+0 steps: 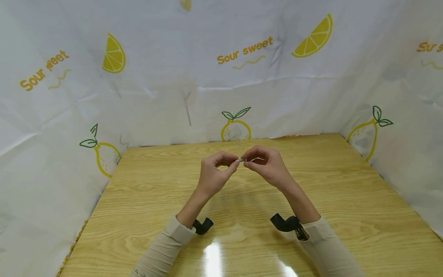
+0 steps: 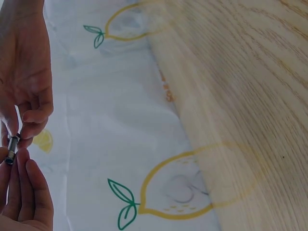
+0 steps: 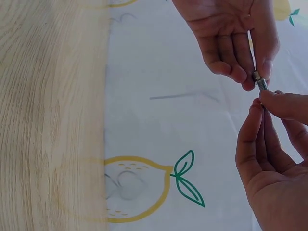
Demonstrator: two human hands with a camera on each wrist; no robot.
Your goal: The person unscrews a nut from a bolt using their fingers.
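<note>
A small silvery metal piece (image 1: 241, 160) is held above the wooden table between both hands. The left hand (image 1: 216, 175) pinches its left end between thumb and fingers; the right hand (image 1: 268, 165) pinches the other end. In the left wrist view the piece (image 2: 12, 147) looks like a short cylinder with a wider end. Threads or ridges seem to show on the piece (image 3: 261, 83) in the right wrist view. Fingertips hide parts of both ends.
Below the hands lies the wood-grain table (image 1: 155, 200). A white cloth with lemon prints (image 1: 166, 107) hangs behind it and at both sides. Black curved mounts (image 1: 203, 226) stick out at both wrists, near the beige sleeves (image 1: 166, 246).
</note>
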